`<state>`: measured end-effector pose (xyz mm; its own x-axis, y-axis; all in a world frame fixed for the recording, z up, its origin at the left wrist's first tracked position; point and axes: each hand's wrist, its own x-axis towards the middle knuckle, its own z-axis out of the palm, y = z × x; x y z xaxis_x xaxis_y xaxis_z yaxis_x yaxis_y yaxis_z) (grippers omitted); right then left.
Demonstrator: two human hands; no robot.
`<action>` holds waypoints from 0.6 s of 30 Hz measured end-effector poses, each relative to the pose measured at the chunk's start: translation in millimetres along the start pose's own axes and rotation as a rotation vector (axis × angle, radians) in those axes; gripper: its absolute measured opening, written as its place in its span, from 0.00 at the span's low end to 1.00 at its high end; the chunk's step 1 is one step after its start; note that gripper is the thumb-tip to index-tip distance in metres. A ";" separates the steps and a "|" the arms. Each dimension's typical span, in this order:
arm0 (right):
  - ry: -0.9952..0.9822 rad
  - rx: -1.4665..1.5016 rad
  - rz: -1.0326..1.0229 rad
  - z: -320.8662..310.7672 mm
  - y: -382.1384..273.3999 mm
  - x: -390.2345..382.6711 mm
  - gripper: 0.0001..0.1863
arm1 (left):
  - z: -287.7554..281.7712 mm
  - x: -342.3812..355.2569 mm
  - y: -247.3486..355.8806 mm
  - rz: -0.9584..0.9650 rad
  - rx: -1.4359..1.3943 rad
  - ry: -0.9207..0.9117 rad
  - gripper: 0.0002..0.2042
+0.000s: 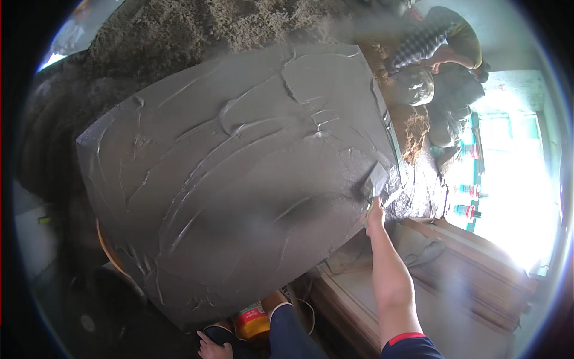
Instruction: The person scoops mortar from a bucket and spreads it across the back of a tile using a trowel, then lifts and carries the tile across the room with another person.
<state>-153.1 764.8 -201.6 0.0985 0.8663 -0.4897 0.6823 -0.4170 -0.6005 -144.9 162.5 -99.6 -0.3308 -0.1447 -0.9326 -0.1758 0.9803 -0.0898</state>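
A large slab or board [239,179] is coated in wet grey paste, marked with ridges and smears. At its right edge, my right hand [375,215] grips the handle of a flat metal trowel [375,178], whose blade rests against the coating. My left hand [214,346] is low in the view, just below the slab's bottom edge, fingers apart with nothing visible in them. Beside it, under the slab, is a plastic bottle [251,323] with yellow contents and a red label, next to my legs [287,329].
A co-worker [442,42] bends over sacks [418,90] at upper right. Rough grey rubble [197,24] lies beyond the slab. A wooden cabinet or bench [454,305] with cloth on it stands at lower right. A bright window [508,179] with bottles along it is on the right.
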 end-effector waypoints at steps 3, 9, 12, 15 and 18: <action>-0.181 -0.006 -0.082 43.7 -37.9 -10.2 0.30 | -3.7 -0.8 3.3 -0.051 0.041 -0.029 0.48; -0.520 -0.399 -0.196 178.4 -99.1 -135.1 0.33 | 13.2 1.8 -17.6 -0.056 -0.013 -0.031 0.48; -0.741 -0.612 -0.305 222.0 -75.2 -216.9 0.34 | 63.8 19.2 -63.7 -0.036 -0.053 0.248 0.51; -0.847 -0.812 -0.669 222.7 -23.8 -277.7 0.34 | 64.9 24.1 -52.1 -0.010 -0.045 0.197 0.51; -1.033 -0.955 -0.814 204.0 23.8 -353.1 0.32 | 64.8 20.8 -51.1 -0.040 -0.072 0.171 0.51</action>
<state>-319.4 392.9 -171.9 -0.7264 0.0524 -0.6853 0.5234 0.6884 -0.5022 -82.8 118.0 -137.1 -0.4742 -0.2099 -0.8551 -0.2559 0.9621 -0.0942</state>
